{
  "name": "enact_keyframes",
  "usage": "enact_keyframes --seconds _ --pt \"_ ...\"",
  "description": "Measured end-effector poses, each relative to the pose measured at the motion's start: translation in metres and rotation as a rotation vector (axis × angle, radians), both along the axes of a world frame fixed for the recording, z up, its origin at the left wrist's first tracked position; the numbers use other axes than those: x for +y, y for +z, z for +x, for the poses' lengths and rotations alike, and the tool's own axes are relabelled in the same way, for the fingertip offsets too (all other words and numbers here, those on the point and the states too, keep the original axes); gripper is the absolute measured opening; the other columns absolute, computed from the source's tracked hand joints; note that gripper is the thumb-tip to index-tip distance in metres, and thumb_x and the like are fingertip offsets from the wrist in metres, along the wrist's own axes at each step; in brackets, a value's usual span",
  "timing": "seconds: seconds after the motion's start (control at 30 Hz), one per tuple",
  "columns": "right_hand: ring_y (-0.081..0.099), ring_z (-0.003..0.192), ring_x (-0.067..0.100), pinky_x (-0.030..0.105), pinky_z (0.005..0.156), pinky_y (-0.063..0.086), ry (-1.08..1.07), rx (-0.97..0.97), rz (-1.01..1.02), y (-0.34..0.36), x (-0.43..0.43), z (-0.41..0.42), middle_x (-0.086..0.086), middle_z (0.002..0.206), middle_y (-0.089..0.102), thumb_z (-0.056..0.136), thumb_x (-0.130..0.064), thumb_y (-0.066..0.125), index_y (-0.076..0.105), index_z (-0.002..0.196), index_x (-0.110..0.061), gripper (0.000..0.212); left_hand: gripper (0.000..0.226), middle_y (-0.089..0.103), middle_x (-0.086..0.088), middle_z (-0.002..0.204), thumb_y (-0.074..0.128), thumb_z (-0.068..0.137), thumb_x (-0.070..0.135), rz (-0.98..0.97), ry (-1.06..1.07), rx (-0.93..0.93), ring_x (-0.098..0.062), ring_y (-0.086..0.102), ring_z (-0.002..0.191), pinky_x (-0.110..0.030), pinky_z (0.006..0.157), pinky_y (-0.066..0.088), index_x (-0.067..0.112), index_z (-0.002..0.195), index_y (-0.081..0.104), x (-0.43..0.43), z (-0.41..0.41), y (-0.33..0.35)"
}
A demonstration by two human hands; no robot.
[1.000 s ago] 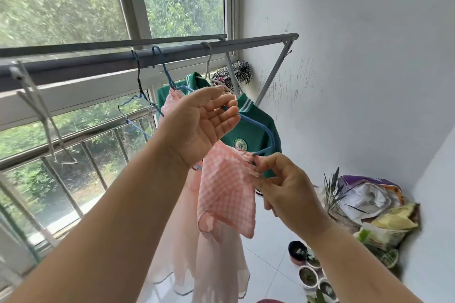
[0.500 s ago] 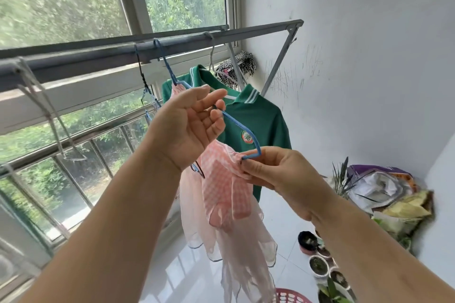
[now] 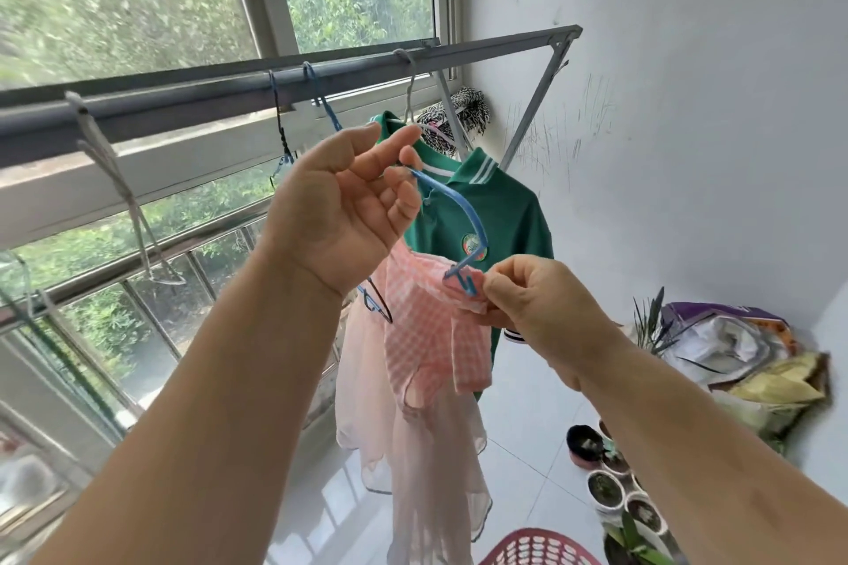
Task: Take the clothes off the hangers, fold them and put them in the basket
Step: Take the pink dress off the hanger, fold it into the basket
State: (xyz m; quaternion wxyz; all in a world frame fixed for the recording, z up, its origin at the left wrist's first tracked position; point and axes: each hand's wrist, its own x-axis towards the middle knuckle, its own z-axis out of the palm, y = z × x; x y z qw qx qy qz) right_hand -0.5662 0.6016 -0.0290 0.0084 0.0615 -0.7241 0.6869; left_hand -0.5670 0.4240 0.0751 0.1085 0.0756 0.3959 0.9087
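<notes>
Pinching the pink dress at the tip of the blue hanger mid-frame, the right hand is freeing it, left hand seemingly curled round the hanger; 1 green shirt, folding and the bottom-edge basket remain.

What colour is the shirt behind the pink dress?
The shirt is green with white collar stripes, seen in the head view.

You've got smooth blue plastic on that hanger. The pink dress is matt checked cloth over a sheer, gauzy skirt. The green polo behind is matt knit. The rail overhead is dull grey metal. The floor tiles are glossy white, and the basket is pink plastic lattice.
</notes>
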Motion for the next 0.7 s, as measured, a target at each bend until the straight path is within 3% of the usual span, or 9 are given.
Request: enact_keyframes --seconds 0.13,0.2,0.27,0.33,0.4,0.47,0.53,0.63,0.7 --pt "0.070 0.073 0.025 0.040 0.080 0.060 -0.089 -0.101 0.021 -0.011 -0.003 -0.009 0.013 0.076 0.071 0.092 -0.009 0.064 0.066 0.074 -0.004 0.018 0.045 0.063 -0.011 0.086 0.056 0.078 0.016 0.077 -0.014 0.003 -0.009 0.057 0.057 -0.019 0.061 0.056 -0.009 0.114 0.062 0.010 0.002 0.004" --pt "0.072 0.080 0.025 0.038 0.082 0.060 -0.062 -0.113 -0.022 -0.012 -0.007 -0.012 0.017 0.085 0.074 0.089 -0.016 0.070 0.070 0.082 -0.004 0.014 0.054 0.064 -0.014 0.091 0.057 0.076 0.014 0.094 -0.016 0.012 -0.012 0.060 0.061 -0.021 0.063 0.057 -0.010 0.125 0.057 0.015 0.004 0.007" --pt "0.072 0.092 0.022 0.033 0.085 0.059 -0.007 -0.085 -0.020 -0.009 -0.012 -0.013 0.014 0.095 0.075 0.081 -0.025 0.079 0.072 0.096 -0.004 0.027 0.059 0.065 -0.017 0.098 0.059 0.075 0.014 0.084 -0.021 0.026 -0.014 0.063 0.063 -0.023 0.063 0.058 -0.009 0.130 0.053 0.019 0.004 0.011" --pt "0.071 0.093 0.015 0.024 0.083 0.057 0.004 -0.026 0.160 -0.006 -0.016 -0.013 0.004 0.096 0.074 0.076 -0.030 0.083 0.070 0.102 -0.010 0.036 0.055 0.066 -0.017 0.104 0.059 0.077 0.016 0.050 -0.029 0.049 -0.014 0.064 0.065 -0.023 0.063 0.058 -0.004 0.128 0.055 0.020 0.006 0.016" --pt "0.069 0.084 0.012 0.016 0.073 0.052 -0.047 0.043 0.449 -0.008 -0.017 -0.015 -0.003 0.088 0.074 0.079 -0.029 0.079 0.072 0.096 -0.016 0.023 0.049 0.068 -0.014 0.108 0.059 0.078 0.018 0.016 -0.031 0.076 -0.014 0.065 0.068 -0.023 0.062 0.057 0.002 0.125 0.056 0.020 0.008 0.021" --pt "0.068 0.079 0.017 0.025 0.070 0.054 -0.084 0.043 0.656 -0.016 -0.013 -0.021 -0.001 0.081 0.074 0.086 -0.023 0.069 0.075 0.088 -0.017 0.009 0.044 0.068 -0.012 0.106 0.057 0.081 0.020 -0.004 -0.024 0.105 -0.014 0.064 0.070 -0.022 0.063 0.056 0.006 0.123 0.056 0.018 0.011 0.025" --pt "0.070 0.074 0.022 0.033 0.071 0.058 -0.110 -0.033 0.728 -0.026 -0.006 -0.028 0.004 0.075 0.073 0.089 -0.016 0.059 0.073 0.082 -0.015 0.015 0.041 0.066 -0.010 0.106 0.056 0.083 0.021 -0.021 -0.008 0.142 -0.015 0.064 0.073 -0.023 0.066 0.055 0.009 0.123 0.057 0.016 0.014 0.030" --pt "0.073 0.063 0.027 0.034 0.063 0.061 -0.166 -0.200 0.613 -0.038 0.004 -0.037 0.014 0.075 0.073 0.094 -0.007 0.043 0.062 0.089 -0.008 0.020 0.044 0.069 -0.008 0.101 0.060 0.077 0.022 -0.062 0.029 0.210 -0.016 0.062 0.079 -0.027 0.075 0.052 0.011 0.119 0.057 0.010 0.017 0.037" --pt "0.073 0.068 0.030 0.041 0.070 0.061 -0.213 -0.222 0.571 -0.048 0.008 -0.044 0.016 0.085 0.072 0.094 -0.008 0.041 0.059 0.090 -0.008 0.019 0.043 0.071 -0.006 0.095 0.061 0.075 0.022 -0.087 0.047 0.235 -0.017 0.061 0.081 -0.030 0.080 0.051 0.012 0.116 0.058 0.008 0.020 0.039"
